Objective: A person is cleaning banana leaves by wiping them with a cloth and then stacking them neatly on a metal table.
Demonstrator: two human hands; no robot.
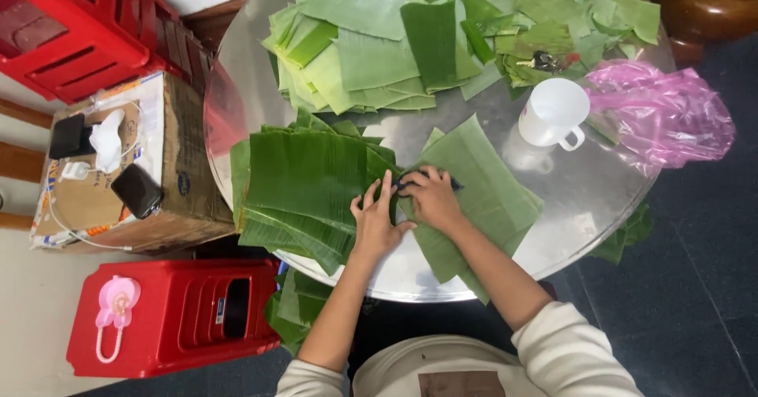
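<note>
I am looking down at a round metal table (568, 223) covered with banana leaves. My left hand (377, 222) is lying open, fingers spread flat, pressing on the right edge of a dark green stack of cut leaves (304, 188) that is sitting on the left part of the table. My right hand (430, 198) is curled closed around a small dark tool (442, 181); only a dark tip is sticking out past the fingers, so I cannot tell what kind of tool it is. That hand is resting on a paler green leaf (482, 196) lying just beside the stack, and the two hands are almost touching where the stack and the pale leaf are meeting. Farther up the table a loose heap of light green leaf pieces (379, 50) is spreading across the far side. A white mug (553, 113) is standing near the right rim, with a crumpled pink plastic bag (671, 117) just beside it. Off the table to the left, a cardboard box (181, 168) is carrying a black phone (136, 190) and a white charger (76, 170), and a red plastic stool (174, 314) is standing below it on the floor.
</note>
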